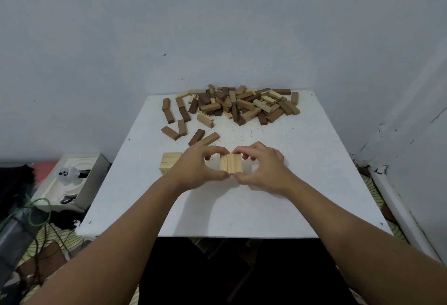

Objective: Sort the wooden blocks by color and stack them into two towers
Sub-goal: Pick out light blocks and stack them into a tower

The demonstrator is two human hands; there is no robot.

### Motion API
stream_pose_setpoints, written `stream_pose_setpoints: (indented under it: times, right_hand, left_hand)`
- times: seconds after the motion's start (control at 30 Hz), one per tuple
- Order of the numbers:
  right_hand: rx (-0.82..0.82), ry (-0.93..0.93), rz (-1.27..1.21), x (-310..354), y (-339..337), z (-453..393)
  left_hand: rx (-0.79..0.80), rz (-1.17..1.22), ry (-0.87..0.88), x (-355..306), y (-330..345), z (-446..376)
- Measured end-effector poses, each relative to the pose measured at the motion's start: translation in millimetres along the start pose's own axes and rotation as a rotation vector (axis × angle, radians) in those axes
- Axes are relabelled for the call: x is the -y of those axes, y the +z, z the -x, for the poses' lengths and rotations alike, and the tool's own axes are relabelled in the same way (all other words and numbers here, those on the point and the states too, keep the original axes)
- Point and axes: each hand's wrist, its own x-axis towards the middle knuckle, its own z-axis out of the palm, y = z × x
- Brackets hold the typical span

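White square bench [302, 183] against a pale wall: the sorting has only begun.

The left hand [196, 166] and the right hand [262, 169] both pinch a flat row of three light wooden blocks [231, 163] at mid-bench; a second small group of light blocks [169, 162] lies just left of it. The big mixed pile of dark and light wooden blocks [239, 105] at the far edge is unsorted, and no dark tower exists yet.

Dim, soft shadows, slight blur, wide-angle edge distortion.
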Motion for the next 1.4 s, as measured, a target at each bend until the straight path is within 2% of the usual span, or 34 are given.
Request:
stream_pose_setpoints:
  times: [0.17,0.37,0.57,0.73,1.1,1.4]
  right_hand:
    - [-0.011,-0.122,-0.117,52.1,19.1,-26.4]
    - [0.084,-0.125,-0.187,86.5,69.5,-60.7]
    - [0.135,-0.069,-0.298,88.0,91.3,-73.9]
    - [0.130,-0.013,-0.384,87.0,99.2,-80.6]
    - [0.091,0.021,-0.320,76.0,111.9,-75.7]
    - [0.096,0.015,-0.302,75.9,113.4,-77.6]
  left_hand:
    - [-0.085,-0.017,-0.035,25.9,-58.1,18.7]
    - [-0.075,0.042,-0.164,73.9,-95.2,37.6]
    - [-0.028,0.098,-0.212,97.1,-98.8,30.7]
    - [0.008,0.266,-0.226,102.5,-100.6,23.9]
    - [0.064,0.459,-0.280,116.5,-90.7,19.4]
    - [0.083,0.487,-0.299,128.1,-85.5,15.5]
